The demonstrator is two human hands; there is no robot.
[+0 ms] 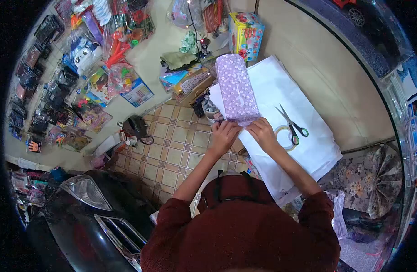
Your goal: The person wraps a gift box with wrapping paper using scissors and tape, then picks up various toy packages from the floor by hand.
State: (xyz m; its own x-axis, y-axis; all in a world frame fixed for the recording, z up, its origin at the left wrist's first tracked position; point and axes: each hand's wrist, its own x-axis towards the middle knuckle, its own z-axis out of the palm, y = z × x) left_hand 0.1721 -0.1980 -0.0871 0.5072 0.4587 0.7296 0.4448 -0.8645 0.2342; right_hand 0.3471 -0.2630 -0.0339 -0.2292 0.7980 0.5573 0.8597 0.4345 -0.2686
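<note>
A long box wrapped in purple flowered paper (238, 88) lies on large white sheets (285, 99). Both my hands are at its near end, where the paper is folded. My left hand (225, 135) has its fingers bent against the left side of that end. On the right side, my right hand (261, 133) presses the paper with its fingers closed on the edge. The fingertips of the two hands nearly meet. To the right on the sheets lie scissors (291, 124) with black and green handles, over a roll of clear tape (284, 138).
A yellow and blue box (247, 36) stands behind the sheets. Packaged toys (122, 41) hang at the left. A black toy car (81, 222) is at the lower left. The tiled floor (172, 145) shows left of my hands. Flowered fabric (358, 181) lies at the right.
</note>
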